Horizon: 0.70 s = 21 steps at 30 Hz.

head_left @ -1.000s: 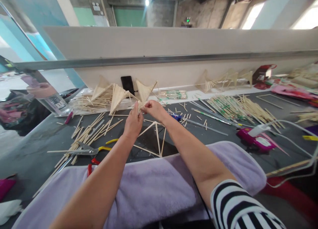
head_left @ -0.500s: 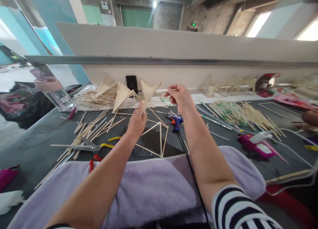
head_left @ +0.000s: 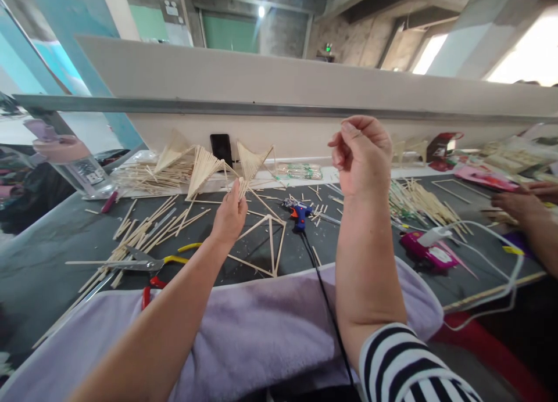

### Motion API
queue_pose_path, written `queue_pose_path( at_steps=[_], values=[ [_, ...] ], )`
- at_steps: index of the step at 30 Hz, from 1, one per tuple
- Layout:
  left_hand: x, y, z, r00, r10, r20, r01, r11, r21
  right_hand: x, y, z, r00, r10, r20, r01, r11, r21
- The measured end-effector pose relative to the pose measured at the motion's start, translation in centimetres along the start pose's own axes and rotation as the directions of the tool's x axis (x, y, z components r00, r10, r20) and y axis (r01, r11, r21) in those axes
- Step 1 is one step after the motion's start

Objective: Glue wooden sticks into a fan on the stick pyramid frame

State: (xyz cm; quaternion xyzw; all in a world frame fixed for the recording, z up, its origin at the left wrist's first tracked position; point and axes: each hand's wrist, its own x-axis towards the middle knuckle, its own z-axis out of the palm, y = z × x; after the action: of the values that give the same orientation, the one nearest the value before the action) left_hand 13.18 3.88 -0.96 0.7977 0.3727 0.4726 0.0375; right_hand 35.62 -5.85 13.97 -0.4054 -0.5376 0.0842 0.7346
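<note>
My left hand is closed around part of a stick model, whose thin wooden sticks form twisted, fan-like panels. The palm and fingers hide the gripped part. Off to the right, my right hand is raised above the table with its fingers pinched together; anything between them is too small to make out. Below and between the hands lies a blue hot glue gun, its black cord running toward me. A triangular stick frame rests on the dark tabletop beside my left wrist.
Scissors with red and yellow handles and loose sticks lie at left. A lilac towel covers the near edge. A clear bottle, a black phone and a magenta device stand around. Another person's hand is at far right.
My right hand has moved up and to the right, away from the model, fingers still pinched. My left hand keeps its hold. The view has turned slightly right.
</note>
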Motion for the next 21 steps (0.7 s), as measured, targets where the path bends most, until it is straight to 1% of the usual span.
queue_pose_path(
  at_steps=[6,11,14,16,21],
  values=[
    [0.1,-0.1,0.1,1.0,0.002,-0.009,-0.003,1.0,-0.008,0.0,-0.1,0.2,1.0,-0.006,-0.023,0.006,1.0,0.029],
    [0.1,-0.3,0.2,0.999,0.046,-0.026,-0.045,0.998,0.045,0.5,0.5,-0.3,0.997,-0.014,-0.07,0.019,0.997,0.074],
    [0.1,-0.4,0.3,0.996,0.078,-0.03,-0.075,0.993,0.086,0.8,1.7,-0.8,0.998,-0.004,-0.062,0.002,1.0,-0.027],
    [0.1,-0.5,0.3,0.997,0.072,-0.034,-0.068,0.993,0.092,1.0,2.6,-1.0,0.999,0.015,-0.047,-0.021,0.992,-0.124],
    [0.1,-0.4,0.4,0.997,0.061,-0.039,-0.059,0.997,0.043,1.6,4.7,-1.4,0.998,0.059,-0.023,-0.063,0.948,-0.312]
  ],
)
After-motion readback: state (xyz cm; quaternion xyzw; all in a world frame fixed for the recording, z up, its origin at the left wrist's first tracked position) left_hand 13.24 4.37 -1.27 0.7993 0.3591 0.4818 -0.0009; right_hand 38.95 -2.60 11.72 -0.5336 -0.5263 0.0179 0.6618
